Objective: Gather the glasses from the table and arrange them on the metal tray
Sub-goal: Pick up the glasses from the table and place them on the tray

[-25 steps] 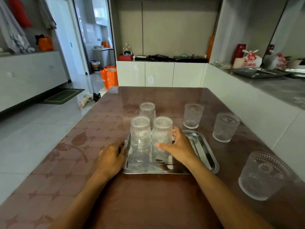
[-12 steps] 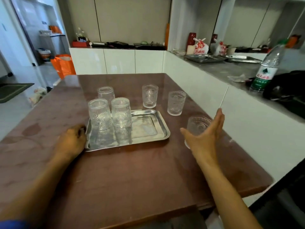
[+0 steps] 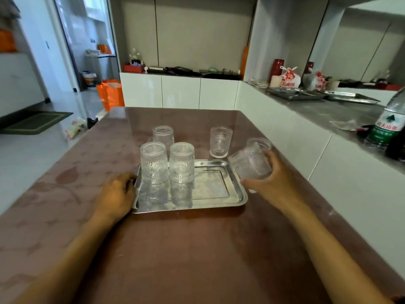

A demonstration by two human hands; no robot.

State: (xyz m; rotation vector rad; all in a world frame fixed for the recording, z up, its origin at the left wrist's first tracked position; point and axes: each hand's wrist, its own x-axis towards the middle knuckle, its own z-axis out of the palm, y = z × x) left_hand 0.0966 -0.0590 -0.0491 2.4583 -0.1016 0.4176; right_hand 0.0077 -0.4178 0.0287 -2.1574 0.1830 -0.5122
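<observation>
A metal tray (image 3: 219,201) lies on the brown table (image 3: 175,249). Two clear ribbed glasses stand upside down on its left half, one (image 3: 154,163) beside the other (image 3: 182,162). A third upturned glass (image 3: 163,137) stands just behind them; its foot is hidden. Beyond the tray, an upright glass (image 3: 221,141) stands on the table. My right hand (image 3: 276,178) grips a tilted glass (image 3: 249,165) above the tray's right edge. The rim of one more upright glass (image 3: 259,142) shows behind it. My left hand (image 3: 116,196) rests against the tray's left rim.
A white counter wall (image 3: 306,145) runs along the table's right side. On the counter top stand a green-labelled water bottle (image 3: 390,123) and metal trays (image 3: 295,95). An orange bag (image 3: 110,95) sits on the floor past the table's far left corner.
My right hand left the tray, reached right to a glass on the table, took hold of it and carried it back to the tray's right edge. My left hand stayed on the tray.
</observation>
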